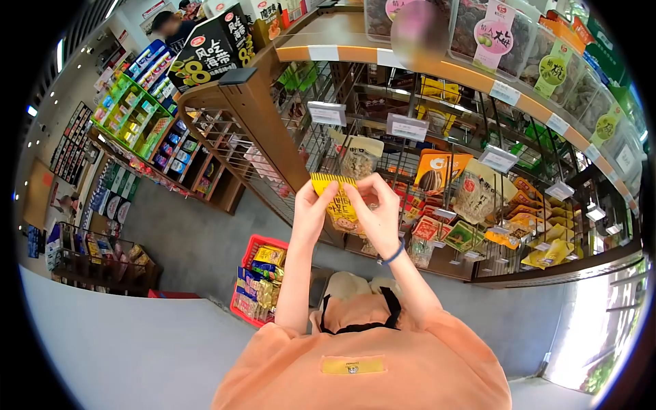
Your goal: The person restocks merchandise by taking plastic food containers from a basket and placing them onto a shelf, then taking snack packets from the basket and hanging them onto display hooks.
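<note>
A yellow snack bag [344, 210] with a crimped top edge is held up before the shelf. My left hand [313, 208] pinches its top left corner, the thumb lying on the front. My right hand [377, 213] grips the top right part the same way, thumb also on the front; a dark band circles that wrist. Just behind the bag hangs a clear pouch [358, 156] of pale food on the wire rack. To its right hang an orange bag [441, 171] and another clear pouch [473, 196].
A red basket [254, 244] of snack packs stands on the floor to my left. The wooden shelf edge [451, 63] carries price tags and plastic tubs. Farther left are a green display rack [130, 113] and a person [172, 29] in dark clothing.
</note>
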Motion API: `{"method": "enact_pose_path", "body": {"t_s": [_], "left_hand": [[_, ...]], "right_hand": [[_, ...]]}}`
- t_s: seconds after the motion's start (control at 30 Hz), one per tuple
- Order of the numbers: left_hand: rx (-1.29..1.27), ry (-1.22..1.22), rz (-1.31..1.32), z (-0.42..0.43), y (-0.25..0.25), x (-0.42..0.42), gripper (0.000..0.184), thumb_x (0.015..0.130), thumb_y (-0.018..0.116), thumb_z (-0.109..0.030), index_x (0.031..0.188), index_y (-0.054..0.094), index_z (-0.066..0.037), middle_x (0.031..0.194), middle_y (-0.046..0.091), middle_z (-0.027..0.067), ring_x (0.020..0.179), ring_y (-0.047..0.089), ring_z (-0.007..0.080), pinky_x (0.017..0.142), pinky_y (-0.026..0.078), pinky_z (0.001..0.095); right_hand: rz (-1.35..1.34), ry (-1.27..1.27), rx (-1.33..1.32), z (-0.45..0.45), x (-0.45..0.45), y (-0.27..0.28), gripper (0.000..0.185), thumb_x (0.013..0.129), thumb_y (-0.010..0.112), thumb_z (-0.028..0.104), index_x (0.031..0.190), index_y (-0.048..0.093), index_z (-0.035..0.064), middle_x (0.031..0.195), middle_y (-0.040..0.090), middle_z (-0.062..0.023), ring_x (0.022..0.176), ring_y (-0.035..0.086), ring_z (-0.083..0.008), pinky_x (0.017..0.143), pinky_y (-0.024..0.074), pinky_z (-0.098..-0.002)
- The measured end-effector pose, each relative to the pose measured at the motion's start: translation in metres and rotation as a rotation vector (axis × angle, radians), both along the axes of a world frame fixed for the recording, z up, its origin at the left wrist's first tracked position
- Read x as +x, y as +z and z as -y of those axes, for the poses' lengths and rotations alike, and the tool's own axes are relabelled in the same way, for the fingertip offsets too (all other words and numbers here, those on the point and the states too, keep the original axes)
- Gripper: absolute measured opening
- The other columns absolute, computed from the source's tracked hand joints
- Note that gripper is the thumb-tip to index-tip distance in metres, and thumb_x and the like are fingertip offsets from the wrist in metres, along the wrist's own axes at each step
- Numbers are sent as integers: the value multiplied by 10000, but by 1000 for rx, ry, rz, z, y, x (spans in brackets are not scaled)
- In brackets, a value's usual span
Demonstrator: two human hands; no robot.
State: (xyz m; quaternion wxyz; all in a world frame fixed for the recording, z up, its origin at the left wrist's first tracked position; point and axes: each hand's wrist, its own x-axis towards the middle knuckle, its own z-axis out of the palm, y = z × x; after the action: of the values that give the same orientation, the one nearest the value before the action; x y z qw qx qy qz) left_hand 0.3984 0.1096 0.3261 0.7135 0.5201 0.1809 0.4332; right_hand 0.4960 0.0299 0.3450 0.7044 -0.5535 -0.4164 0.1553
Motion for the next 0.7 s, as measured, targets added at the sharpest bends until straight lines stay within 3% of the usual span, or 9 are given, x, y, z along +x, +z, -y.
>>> {"method": "enact_pose_path", "body": {"t_s": [0.07,0.4,0.7], "left_hand": [[-23,-15,-5,-9,2,8,124,841,552,-118,916,544,-19,859,591,16,778,540,63,695,430,211],[165,-44,-162,-52,29,30,175,847,542,-130,971,537,-7,888,586,13,795,529,58,709,421,210],[264,78,37,-73,43,46,191,850,510,-86,1024,495,-9,946,558,18,854,514,69,759,412,221]], "right_hand": [[-115,43,-8,-15,7,0,126,751,635,81,748,537,2,674,574,-28,610,526,-61,512,405,-200],[-125,-5,-59,-51,35,11,158,740,650,112,735,554,-13,658,590,-30,613,546,-68,542,419,-210],[-132,3,38,-72,38,28,153,762,633,122,767,526,12,676,551,5,645,505,-48,561,410,-196]]}}
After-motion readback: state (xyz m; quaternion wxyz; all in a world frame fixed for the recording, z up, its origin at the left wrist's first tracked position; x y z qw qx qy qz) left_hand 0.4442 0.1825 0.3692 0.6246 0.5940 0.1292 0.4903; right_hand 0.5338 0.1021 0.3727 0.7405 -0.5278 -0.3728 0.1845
